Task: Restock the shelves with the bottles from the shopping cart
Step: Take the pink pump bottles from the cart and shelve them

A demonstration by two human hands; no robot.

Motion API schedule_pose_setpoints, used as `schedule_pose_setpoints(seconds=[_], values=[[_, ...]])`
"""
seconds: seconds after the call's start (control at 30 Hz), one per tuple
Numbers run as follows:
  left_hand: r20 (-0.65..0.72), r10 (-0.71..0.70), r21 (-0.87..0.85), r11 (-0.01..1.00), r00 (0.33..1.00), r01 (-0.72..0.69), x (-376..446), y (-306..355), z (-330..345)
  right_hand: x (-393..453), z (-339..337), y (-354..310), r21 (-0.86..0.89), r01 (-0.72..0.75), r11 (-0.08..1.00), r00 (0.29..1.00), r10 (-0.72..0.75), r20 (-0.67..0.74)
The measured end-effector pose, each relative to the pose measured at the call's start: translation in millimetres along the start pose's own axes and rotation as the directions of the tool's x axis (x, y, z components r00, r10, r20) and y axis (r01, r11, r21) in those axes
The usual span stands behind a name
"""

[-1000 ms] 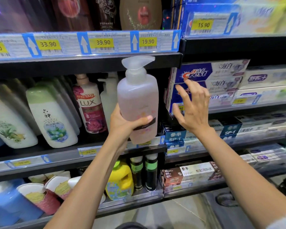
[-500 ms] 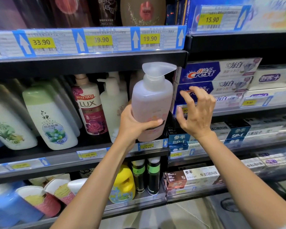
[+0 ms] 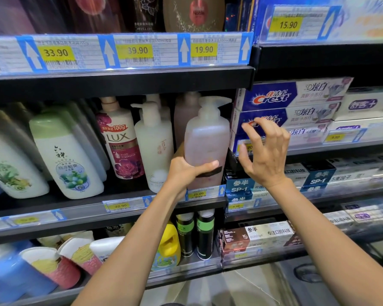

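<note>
At centre frame, the pink pump bottle point(image 3: 206, 142) has moved from in front of the shelf edge into the shelf point(image 3: 53, 206) gap beside the white pump bottle point(image 3: 154, 146), nearly seated. Left hand point(image 3: 187, 171) keeps its grip clenched around it; right hand point(image 3: 266, 155) hovers released alongside.

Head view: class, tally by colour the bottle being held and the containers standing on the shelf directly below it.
Pink pump bottle, gripped by the left hand: 1
Yellow jug: 1
Dark bottles with green labels: 2
Total: 4
</note>
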State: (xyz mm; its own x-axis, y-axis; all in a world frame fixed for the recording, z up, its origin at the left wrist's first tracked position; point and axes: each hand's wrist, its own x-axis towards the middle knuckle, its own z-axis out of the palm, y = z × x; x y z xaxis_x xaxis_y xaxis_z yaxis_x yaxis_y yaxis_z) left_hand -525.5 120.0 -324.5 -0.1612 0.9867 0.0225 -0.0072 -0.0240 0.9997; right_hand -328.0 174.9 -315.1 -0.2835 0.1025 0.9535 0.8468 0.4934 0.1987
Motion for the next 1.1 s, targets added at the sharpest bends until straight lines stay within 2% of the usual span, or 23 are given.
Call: schedule_pose_setpoints(seconds=[0.13,0.3,0.37,0.47,0.53,0.6,0.73,1.1], values=[[0.023,-0.060,0.030,0.998,0.998,0.059,3.9,0.7,-0.5,-8.8,-2.0,1.8,-0.006,0.057,0.998,0.998,-0.057,0.021],[0.052,0.011,0.241,0.970,0.999,-0.023,-2.2,2.9,-4.1,-15.1,-6.9,4.2,0.068,0.064,0.996,0.994,-0.069,0.080],[0.017,0.076,0.371,0.925,0.997,-0.077,-7.7,7.4,-2.6,-16.9,-7.4,4.4,0.077,0.076,0.994,0.993,-0.083,0.085],[-0.083,0.278,0.556,0.810,0.957,-0.186,-15.5,20.1,-1.0,-17.0,-7.3,4.8,0.083,0.073,0.994,0.993,-0.081,0.089],[-0.088,0.397,0.616,0.743,0.914,-0.263,-17.7,32.0,-1.6,-16.5,-7.1,5.2,0.083,0.074,0.994,0.993,-0.081,0.085],[-0.056,0.456,0.656,0.687,0.888,-0.311,-16.2,43.2,-4.3,-15.6,-7.2,5.1,0.083,0.078,0.993,0.993,-0.085,0.086],[-0.030,0.442,0.716,0.636,0.897,-0.290,-13.4,54.1,-8.9,-16.0,-7.2,5.0,0.086,0.082,0.993,0.992,-0.090,0.088],[0.006,0.346,0.725,0.645,0.938,-0.243,-7.2,61.5,-15.4,-15.8,-7.3,4.4,0.088,0.074,0.993,0.992,-0.082,0.092]])
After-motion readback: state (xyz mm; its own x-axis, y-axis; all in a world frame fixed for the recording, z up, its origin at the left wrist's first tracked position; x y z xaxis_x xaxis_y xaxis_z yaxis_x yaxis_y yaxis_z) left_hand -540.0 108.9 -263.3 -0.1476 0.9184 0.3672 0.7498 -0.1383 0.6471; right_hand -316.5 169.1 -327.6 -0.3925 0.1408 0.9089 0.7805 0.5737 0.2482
